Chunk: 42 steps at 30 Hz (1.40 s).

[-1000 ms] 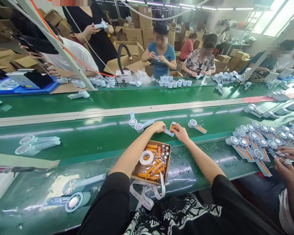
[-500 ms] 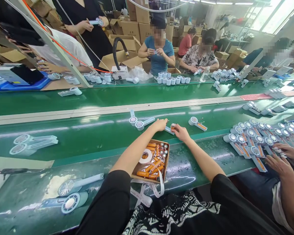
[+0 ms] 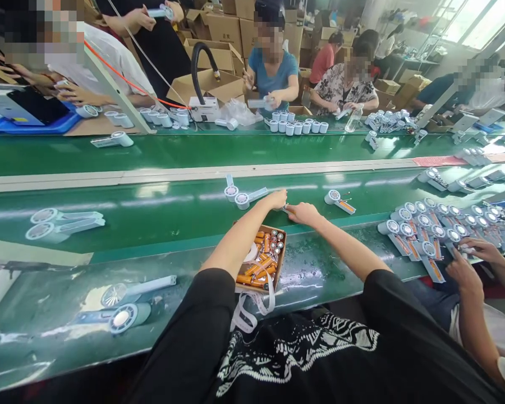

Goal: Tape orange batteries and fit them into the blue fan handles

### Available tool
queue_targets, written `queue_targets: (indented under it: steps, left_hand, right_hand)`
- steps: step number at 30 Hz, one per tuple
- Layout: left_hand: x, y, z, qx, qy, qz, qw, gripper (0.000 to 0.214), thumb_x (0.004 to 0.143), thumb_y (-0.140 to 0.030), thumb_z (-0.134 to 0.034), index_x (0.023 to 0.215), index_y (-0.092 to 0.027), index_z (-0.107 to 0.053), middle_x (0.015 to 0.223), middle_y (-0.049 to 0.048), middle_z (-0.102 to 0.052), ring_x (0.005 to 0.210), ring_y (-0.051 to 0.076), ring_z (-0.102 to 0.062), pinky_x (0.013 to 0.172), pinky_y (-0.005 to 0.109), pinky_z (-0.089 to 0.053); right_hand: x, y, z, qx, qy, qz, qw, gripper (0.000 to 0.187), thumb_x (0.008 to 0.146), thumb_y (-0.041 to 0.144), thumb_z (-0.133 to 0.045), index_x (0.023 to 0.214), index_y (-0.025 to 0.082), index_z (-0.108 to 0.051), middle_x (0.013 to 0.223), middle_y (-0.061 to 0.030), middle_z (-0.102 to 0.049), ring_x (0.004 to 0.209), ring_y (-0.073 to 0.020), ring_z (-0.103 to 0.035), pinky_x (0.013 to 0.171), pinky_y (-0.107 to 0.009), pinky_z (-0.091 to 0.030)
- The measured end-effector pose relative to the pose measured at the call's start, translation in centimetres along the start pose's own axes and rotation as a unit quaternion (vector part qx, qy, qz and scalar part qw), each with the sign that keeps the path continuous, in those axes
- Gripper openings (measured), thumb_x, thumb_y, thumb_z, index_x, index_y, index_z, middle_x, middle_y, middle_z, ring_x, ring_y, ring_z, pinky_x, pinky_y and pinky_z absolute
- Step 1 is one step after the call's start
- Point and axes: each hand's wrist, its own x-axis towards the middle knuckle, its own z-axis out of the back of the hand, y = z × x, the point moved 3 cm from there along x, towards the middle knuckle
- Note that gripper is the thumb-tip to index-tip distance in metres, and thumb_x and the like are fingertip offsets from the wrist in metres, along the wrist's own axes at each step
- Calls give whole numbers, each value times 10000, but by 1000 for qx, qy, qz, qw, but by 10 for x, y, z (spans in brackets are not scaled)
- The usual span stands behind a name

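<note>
My left hand and my right hand meet on the green conveyor belt, both closed over a small white fan part that is mostly hidden between the fingers. Just in front of my arms sits a small cardboard box of orange batteries with a roll of white tape in it. Two white handheld fans lie left of my left hand. Another fan with an orange battery in its handle lies to the right.
A co-worker's hands work at my right beside several rows of white fans. More fans lie at the left on the belt and two near the front edge. People sit across the line with cartons behind them.
My hands have lowered onto the belt and closed together; the orange battery seen in my right hand is no longer visible. The view has tilted downward.
</note>
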Motion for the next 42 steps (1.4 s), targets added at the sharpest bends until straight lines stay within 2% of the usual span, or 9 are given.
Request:
queue_targets:
  steps: [5, 13, 19, 22, 25, 30, 35, 39, 42]
  left_hand:
    - [-92, 15, 20, -20, -95, -23, 995, 293, 1087, -321, -574, 1323, -166, -652, 1387, 112, -663, 1284, 251, -624, 1130, 455, -522]
    - [-272, 56, -27, 17, -41, -50, 998, 288, 889, -292, -788, 1176, -287, -768, 1400, 69, -707, 1324, 336, -580, 1162, 544, -510]
    - [-301, 29, -11, 33, -239, -84, 967, 288, 971, -211, -642, 1248, -223, -722, 1290, 127, -737, 1380, 386, -568, 1191, 680, -499]
    - [-321, 12, -5, 28, -330, -128, 935, 310, 989, -103, -548, 1252, -207, -673, 1152, 92, -759, 1359, 328, -619, 1239, 672, -484]
    - [-340, 10, -4, 18, -383, -135, 914, 339, 975, -57, -543, 1253, -218, -650, 1144, 74, -749, 1436, 327, -584, 1252, 671, -485]
    - [-361, 27, -8, -39, -438, -64, 896, 366, 979, -100, -611, 1299, -277, -639, 1146, 42, -757, 1303, 302, -685, 1224, 649, -525]
    - [-368, 22, -27, -64, -412, -73, 906, 320, 976, -92, -613, 1250, -255, -644, 1127, 66, -747, 1263, 301, -686, 1181, 592, -563]
    - [-372, 14, -33, -42, -406, -71, 910, 288, 960, -65, -610, 1182, -240, -661, 1070, 66, -733, 1200, 298, -667, 1083, 554, -607]
    - [-378, 10, -31, -15, -392, -77, 917, 301, 959, -36, -586, 1182, -222, -666, 1081, 77, -733, 1192, 296, -644, 1054, 542, -604]
  right_hand:
    - [19, 5, 6, -33, 41, 28, 998, 357, 1015, 380, -589, 1288, 240, -773, 1210, -174, -796, 1158, -344, -719, 960, -415, -521]
    - [14, -7, 21, -11, 7, 34, 999, 247, 984, 314, -665, 1147, 210, -819, 1121, -137, -822, 1077, -306, -728, 933, -361, -518]
    - [-72, 30, 21, 239, -189, -24, 952, 441, 1052, 464, -521, 1206, 131, -765, 1153, -166, -804, 986, -277, -734, 911, -372, -555]
    - [-127, 92, 5, 513, -31, 146, 845, 533, 973, 563, -628, 1351, 196, -708, 1159, -88, -818, 786, -191, -725, 751, -309, -585]
    - [-164, 147, -9, 540, 140, 254, 790, 447, 967, 554, -680, 1153, 164, -794, 900, -54, -818, 633, -147, -668, 619, -251, -523]
    - [-165, 169, -15, 350, 199, 410, 818, 362, 1041, 483, -646, 963, 183, -832, 776, -26, -779, 645, -138, -662, 644, -241, -475]
    - [-122, 156, -1, 102, 44, 314, 943, 233, 1035, 258, -661, 1214, 146, -761, 1116, -144, -804, 1035, -245, -727, 919, -334, -518]
    - [-105, 163, -2, -61, 97, 327, 938, 172, 961, 81, -647, 1059, 118, -784, 1029, -168, -802, 1031, -280, -735, 942, -365, -509]
    - [-101, 157, 7, 54, 87, 339, 935, 162, 966, 116, -666, 1086, 142, -771, 1045, -129, -783, 1029, -257, -719, 949, -368, -526]
